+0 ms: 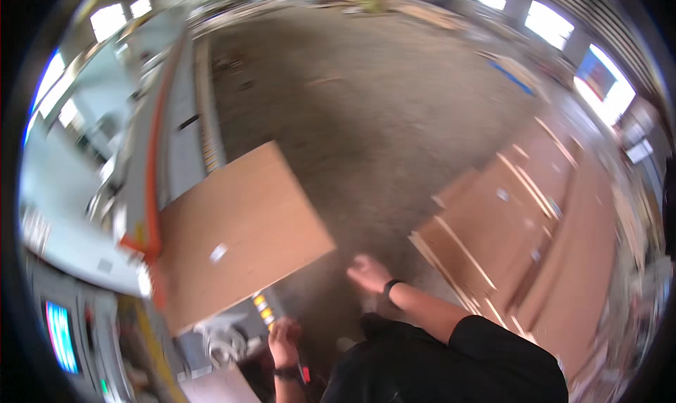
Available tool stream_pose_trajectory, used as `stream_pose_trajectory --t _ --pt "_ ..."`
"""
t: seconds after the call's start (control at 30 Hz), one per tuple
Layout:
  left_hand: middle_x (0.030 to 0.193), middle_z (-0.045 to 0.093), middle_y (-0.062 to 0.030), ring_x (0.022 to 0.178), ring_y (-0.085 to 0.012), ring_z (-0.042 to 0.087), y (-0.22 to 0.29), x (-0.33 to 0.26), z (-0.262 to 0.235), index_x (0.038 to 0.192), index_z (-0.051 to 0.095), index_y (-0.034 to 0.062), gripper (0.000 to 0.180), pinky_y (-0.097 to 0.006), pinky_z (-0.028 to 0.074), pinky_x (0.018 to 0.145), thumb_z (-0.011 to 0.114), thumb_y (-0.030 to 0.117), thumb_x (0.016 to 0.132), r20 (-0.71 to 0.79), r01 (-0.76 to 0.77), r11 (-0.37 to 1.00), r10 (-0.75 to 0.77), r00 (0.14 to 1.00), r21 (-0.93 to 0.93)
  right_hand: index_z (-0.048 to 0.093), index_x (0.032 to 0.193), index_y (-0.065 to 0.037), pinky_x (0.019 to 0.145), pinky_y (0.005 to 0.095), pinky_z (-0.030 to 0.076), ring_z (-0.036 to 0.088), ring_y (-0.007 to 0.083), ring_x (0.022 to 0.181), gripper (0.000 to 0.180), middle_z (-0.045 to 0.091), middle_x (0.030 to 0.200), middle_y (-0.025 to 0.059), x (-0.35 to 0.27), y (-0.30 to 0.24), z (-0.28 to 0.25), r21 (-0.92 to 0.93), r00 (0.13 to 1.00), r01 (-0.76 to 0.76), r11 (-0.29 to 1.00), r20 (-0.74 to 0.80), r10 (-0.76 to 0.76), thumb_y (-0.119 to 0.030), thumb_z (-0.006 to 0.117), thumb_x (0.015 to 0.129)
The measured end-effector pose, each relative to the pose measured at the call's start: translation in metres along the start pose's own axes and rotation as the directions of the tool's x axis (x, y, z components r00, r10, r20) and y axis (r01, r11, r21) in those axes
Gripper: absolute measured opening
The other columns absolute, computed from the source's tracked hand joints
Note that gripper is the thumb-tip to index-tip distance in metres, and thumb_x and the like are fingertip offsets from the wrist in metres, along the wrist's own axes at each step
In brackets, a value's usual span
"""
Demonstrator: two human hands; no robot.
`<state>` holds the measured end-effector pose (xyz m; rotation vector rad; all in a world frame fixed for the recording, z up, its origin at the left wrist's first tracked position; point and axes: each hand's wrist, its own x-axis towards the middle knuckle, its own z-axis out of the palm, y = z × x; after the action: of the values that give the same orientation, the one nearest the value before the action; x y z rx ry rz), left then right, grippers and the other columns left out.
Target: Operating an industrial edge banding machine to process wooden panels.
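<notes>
Neither of my hands is holding anything. My left hand (pixel 284 336) is curled loosely, fingers half closed on nothing I can make out, low beside the machine (pixel 141 213) near its yellow-marked strip (pixel 264 310); motion blur keeps me from telling whether it touches the metal there. My right hand (pixel 367 271) hangs out in front of me over the concrete floor (pixel 366 100), fingers bent inward and empty, a dark band (pixel 389 286) around the wrist. The nearest thing to both is the brown board (pixel 236 234), lying flat on the machine bed with a small white label (pixel 219 252) near its middle. Its near right corner juts past the bed toward my right hand but stays apart from it, and its near edge runs just above my left hand. An orange rail (pixel 151 171) lines the board's left edge. Off to my right, stacks of similar boards (pixel 521 227) sit on the floor, well apart from both hands. A lit screen (pixel 61 336) shows at the lower left.
</notes>
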<state>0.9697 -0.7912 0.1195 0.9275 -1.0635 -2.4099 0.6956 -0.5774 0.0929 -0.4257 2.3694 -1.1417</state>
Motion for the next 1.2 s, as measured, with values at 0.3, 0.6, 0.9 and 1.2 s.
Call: stream_pose_trajectory --t 0.3,0.6,0.9,1.2 --pt "0.1 0.07 -0.0106 0.084 -0.0183 0.067 -0.109 0.036 0.122 0.118 0.062 -0.0007 0.024 -0.031 0.055 0.073 0.056 0.014 0.099 0.275 0.293 0.826 -0.459 0.845 0.481 0.069 0.111 -0.007 0.096 0.0441 0.048 0.061 0.0359 0.114 0.043 0.067 0.118 0.0178 -0.128 0.182 -0.109 0.005 0.936 -0.276 0.961 -0.227 0.27 -0.042 0.052 0.095" --pt "0.1 0.071 -0.0119 0.084 -0.0195 0.069 -0.117 0.106 0.231 0.121 0.06 -0.0027 0.025 -0.03 0.057 0.074 0.056 0.012 0.101 0.319 0.144 0.635 -0.556 0.767 0.759 0.075 0.09 -0.009 0.079 0.0439 0.052 0.069 0.0341 0.086 0.038 0.072 0.085 0.0149 -0.134 0.215 -0.152 0.294 0.727 -0.399 0.868 -0.475 0.495 -0.042 0.056 0.092" --pt "0.103 0.071 -0.0124 0.086 -0.0183 0.069 -0.157 0.163 0.32 0.123 0.06 -0.0048 0.031 -0.029 0.055 0.077 0.059 0.016 0.1 0.348 0.045 0.518 -0.634 0.69 0.854 0.073 0.1 -0.006 0.081 0.0414 0.053 0.07 0.0321 0.09 0.043 0.073 0.094 0.0157 -0.081 0.257 -0.223 0.448 0.627 -0.231 0.863 -0.61 0.485 -0.046 0.061 0.091" --pt "0.105 0.072 -0.0123 0.089 -0.0207 0.069 -0.21 0.295 0.356 0.125 0.063 -0.0044 0.036 -0.033 0.054 0.082 0.058 0.019 0.098 0.309 -0.175 0.254 -0.812 0.495 0.951 0.073 0.104 -0.008 0.086 0.0408 0.055 0.07 0.0311 0.096 0.034 0.074 0.098 0.0146 -0.068 0.265 -0.257 0.492 0.33 -0.447 0.748 -0.686 0.648 -0.036 0.066 0.085"
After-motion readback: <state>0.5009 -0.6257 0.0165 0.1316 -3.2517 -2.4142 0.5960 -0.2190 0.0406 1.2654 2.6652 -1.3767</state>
